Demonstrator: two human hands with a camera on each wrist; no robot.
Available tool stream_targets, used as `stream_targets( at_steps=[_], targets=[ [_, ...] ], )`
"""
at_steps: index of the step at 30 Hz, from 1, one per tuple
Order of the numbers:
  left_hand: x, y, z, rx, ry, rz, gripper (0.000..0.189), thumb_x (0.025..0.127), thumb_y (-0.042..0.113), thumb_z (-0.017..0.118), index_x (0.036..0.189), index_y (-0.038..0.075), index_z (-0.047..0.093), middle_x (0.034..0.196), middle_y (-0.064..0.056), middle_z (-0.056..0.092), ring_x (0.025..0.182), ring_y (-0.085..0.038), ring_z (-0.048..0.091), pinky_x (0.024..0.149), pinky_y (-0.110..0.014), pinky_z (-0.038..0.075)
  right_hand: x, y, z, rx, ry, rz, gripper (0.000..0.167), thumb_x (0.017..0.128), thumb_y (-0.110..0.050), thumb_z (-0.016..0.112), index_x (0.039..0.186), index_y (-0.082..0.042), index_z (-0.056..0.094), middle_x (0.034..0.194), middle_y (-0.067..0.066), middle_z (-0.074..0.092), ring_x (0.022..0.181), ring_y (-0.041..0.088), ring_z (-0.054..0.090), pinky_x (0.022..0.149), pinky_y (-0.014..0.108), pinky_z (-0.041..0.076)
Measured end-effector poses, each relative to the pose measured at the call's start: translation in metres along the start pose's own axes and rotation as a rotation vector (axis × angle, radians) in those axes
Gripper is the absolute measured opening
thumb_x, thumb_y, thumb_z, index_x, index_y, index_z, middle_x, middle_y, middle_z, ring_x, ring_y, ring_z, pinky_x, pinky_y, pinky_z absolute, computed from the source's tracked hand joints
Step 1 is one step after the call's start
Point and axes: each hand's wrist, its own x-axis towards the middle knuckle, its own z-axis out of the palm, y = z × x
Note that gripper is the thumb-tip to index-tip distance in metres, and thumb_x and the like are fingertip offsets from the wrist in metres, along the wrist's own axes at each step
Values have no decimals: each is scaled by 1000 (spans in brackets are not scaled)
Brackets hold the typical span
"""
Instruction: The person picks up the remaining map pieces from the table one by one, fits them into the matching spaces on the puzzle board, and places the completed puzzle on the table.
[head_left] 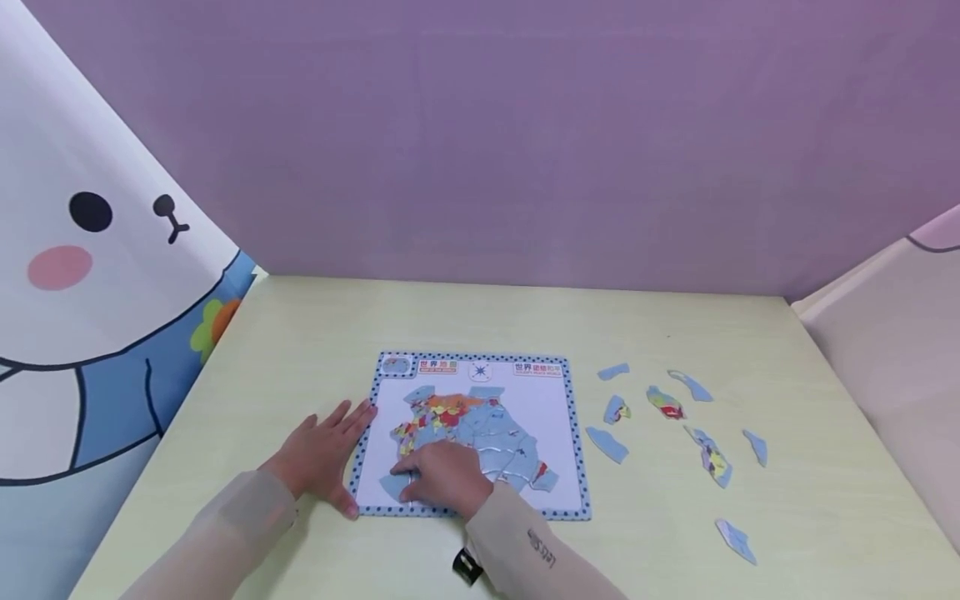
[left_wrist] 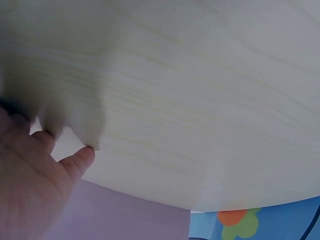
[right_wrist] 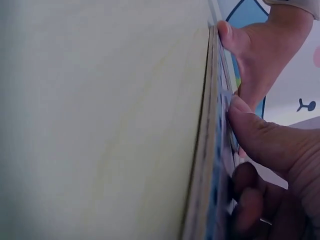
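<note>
A world map puzzle board (head_left: 555, 417) with a blue dotted border lies on the table, many coloured map pieces joined in its middle. My left hand (head_left: 324, 450) rests spread at the board's left edge, its thumb by the lower left corner. Over the lower left of the map is my right hand (head_left: 448, 477), its thumb and index finger around a light blue puzzle piece (head_left: 392, 486). Up close in the right wrist view, the thumb of my right hand (right_wrist: 280, 155) lies low against the board's face, the other fingers curled. Part of the map is hidden beneath this hand.
Several loose pieces lie right of the board, among them a green and red piece (head_left: 665, 403), a yellow and blue piece (head_left: 712, 458) and a pale blue piece (head_left: 736, 540). A small black object (head_left: 467, 567) sits by the right sleeve. A purple backdrop (head_left: 495, 167) stands behind the table.
</note>
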Motion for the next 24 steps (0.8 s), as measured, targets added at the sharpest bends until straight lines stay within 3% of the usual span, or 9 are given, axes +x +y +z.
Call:
stream_targets(
  at_steps=[12, 20, 24],
  targets=[
    [-1, -1, 2, -11, 10, 4, 134, 49, 72, 79, 151, 4, 23, 157, -14, 23, 142, -41, 16, 101, -71, 24, -3, -5, 2, 13, 72, 31, 31, 75, -27, 83, 104, -23, 75, 98, -10, 71, 89, 9, 62, 84, 37, 48],
    [-3, 0, 1, -28, 16, -6, 134, 49, 71, 80, 151, 5, 23, 157, -13, 22, 142, -41, 16, 102, -71, 22, -2, -5, 3, 196, 104, 127, 15, 77, -21, 81, 90, -17, 74, 81, -9, 66, 72, 8, 54, 70, 27, 44],
    [-5, 1, 2, -22, 20, 5, 134, 50, 71, 79, 151, 4, 23, 157, -14, 22, 142, -41, 16, 102, -71, 22, -3, -5, 1, 176, 90, 134, 14, 78, -21, 81, 89, -18, 73, 81, -9, 65, 72, 7, 53, 69, 27, 44]
  ],
)
